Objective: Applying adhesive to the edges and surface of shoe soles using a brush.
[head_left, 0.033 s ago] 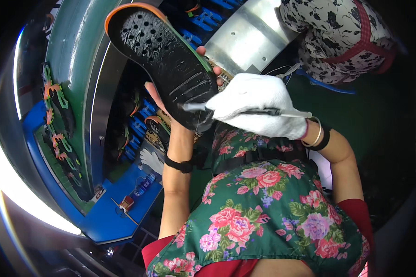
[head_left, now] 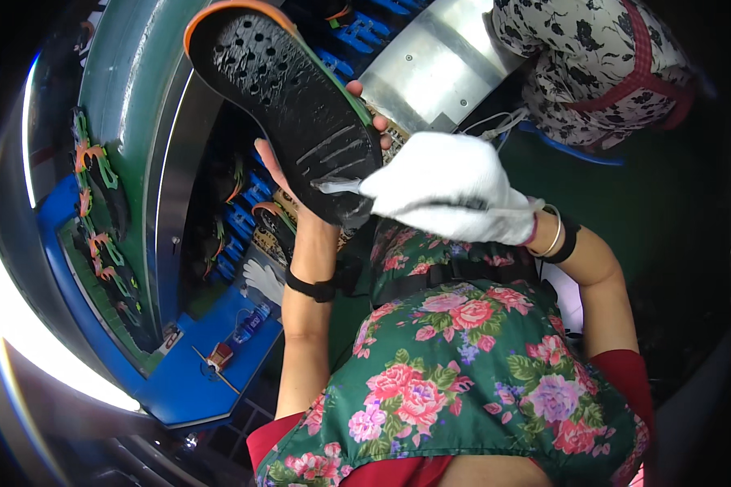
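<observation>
A black shoe sole (head_left: 300, 122) with an orange and green edge is held up at a tilt, its wet, glossy face toward me. Bare, my left hand (head_left: 278, 172) grips it from beneath, thumb on the left edge and fingertips curled past the right edge. In a white knit glove, my right hand (head_left: 447, 187) is closed round a small brush. The brush's pale bristles (head_left: 337, 186) touch the lower part of the sole, left of the glove. Its handle is mostly hidden by the gloved hand.
At left, a green conveyor belt (head_left: 126, 89) stands above a blue tabletop (head_left: 195, 373). Orange-and-green shoe parts (head_left: 101, 219) lie on the left. A white glove (head_left: 261, 280) rests near the table. Beyond the sole is a metal housing (head_left: 430, 69), with another person (head_left: 593, 73) at upper right.
My right hand has turned slightly, so the brush handle that showed along the glove is now hidden. The bristles still touch the lower sole, and the left hand keeps its grip.
</observation>
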`<move>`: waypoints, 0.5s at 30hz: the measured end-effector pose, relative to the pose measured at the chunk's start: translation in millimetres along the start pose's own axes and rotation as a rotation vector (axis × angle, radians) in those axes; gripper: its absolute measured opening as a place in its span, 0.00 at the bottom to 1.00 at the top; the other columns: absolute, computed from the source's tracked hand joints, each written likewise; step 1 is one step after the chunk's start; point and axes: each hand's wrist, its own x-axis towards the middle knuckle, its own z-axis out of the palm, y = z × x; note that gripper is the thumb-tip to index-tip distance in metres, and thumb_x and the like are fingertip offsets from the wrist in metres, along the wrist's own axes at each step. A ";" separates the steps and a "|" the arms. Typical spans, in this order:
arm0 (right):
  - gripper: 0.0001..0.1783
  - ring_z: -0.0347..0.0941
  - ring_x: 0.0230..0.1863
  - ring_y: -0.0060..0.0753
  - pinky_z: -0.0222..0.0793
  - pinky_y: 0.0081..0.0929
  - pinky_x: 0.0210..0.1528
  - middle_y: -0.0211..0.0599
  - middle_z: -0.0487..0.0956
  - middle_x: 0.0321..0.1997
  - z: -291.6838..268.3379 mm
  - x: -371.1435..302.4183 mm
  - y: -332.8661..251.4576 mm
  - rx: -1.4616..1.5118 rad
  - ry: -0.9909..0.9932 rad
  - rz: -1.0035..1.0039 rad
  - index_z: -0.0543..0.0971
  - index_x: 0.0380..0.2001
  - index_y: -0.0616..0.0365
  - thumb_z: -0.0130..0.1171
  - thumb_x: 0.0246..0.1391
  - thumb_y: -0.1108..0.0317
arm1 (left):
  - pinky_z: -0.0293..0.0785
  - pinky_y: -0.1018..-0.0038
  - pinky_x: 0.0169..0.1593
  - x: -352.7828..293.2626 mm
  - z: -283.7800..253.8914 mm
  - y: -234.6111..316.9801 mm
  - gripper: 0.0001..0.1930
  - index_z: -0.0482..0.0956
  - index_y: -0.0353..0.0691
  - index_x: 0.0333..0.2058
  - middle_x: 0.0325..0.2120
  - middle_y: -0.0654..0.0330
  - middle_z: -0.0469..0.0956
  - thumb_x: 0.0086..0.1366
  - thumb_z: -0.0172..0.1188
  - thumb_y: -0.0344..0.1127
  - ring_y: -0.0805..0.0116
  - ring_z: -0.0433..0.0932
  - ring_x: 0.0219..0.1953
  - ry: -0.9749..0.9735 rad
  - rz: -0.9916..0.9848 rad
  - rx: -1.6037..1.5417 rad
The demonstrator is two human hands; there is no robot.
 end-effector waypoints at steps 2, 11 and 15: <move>0.14 0.85 0.42 0.39 0.80 0.32 0.44 0.36 0.88 0.46 7.0 -7.9 -6.8 -0.121 -0.089 -0.062 0.88 0.42 0.53 0.72 0.49 0.73 | 0.79 0.45 0.56 4.6 -2.4 0.6 0.59 0.54 0.35 0.74 0.70 0.40 0.58 0.60 0.53 0.80 0.34 0.74 0.56 -0.018 0.014 -0.018; 0.12 0.85 0.42 0.36 0.80 0.32 0.46 0.32 0.88 0.45 1.2 -14.6 -11.8 -0.141 -0.110 -0.036 0.89 0.42 0.49 0.72 0.52 0.70 | 0.80 0.45 0.57 -8.2 -1.8 1.3 0.57 0.57 0.32 0.72 0.65 0.34 0.67 0.61 0.51 0.78 0.31 0.78 0.53 -0.048 -0.245 -0.024; 0.15 0.82 0.53 0.43 0.81 0.36 0.49 0.36 0.86 0.54 9.9 -41.5 -13.4 -0.225 -0.304 -0.079 0.88 0.47 0.51 0.66 0.56 0.71 | 0.82 0.53 0.47 -9.0 5.9 11.6 0.54 0.57 0.33 0.73 0.64 0.30 0.63 0.64 0.54 0.74 0.35 0.78 0.49 0.252 -0.298 0.211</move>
